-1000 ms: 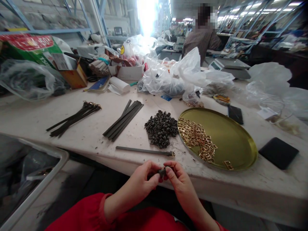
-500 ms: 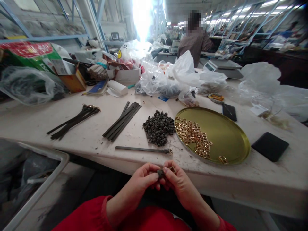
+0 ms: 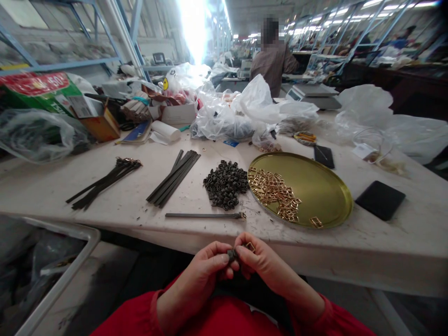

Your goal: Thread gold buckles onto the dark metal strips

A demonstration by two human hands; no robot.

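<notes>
My left hand [image 3: 210, 263] and my right hand [image 3: 257, 256] meet just below the table's front edge. Both pinch a small dark strap piece [image 3: 231, 254]; a gold buckle [image 3: 249, 247] sticks out at the right fingers. On the table behind lies one dark strap [image 3: 203, 215] with a gold buckle at its right end. Beyond it is a pile of small dark loops [image 3: 226, 184], beside a round gold tray [image 3: 325, 186] with many gold buckles [image 3: 275, 189] on its left side. Flat dark straps [image 3: 174, 179] lie left of the loops, and buckled straps [image 3: 105, 183] lie farther left.
Plastic bags [image 3: 224, 121] and a white box [image 3: 178, 114] line the back of the table [image 3: 115, 214]. A black square object [image 3: 381, 199] lies right of the tray. A white-rimmed bin [image 3: 93, 239] stands at lower left. A person [image 3: 271, 67] stands beyond.
The camera view has shifted slightly, so the table items sit farther left. Both hands keep their pinch on the small piece, with only slight finger movement.
</notes>
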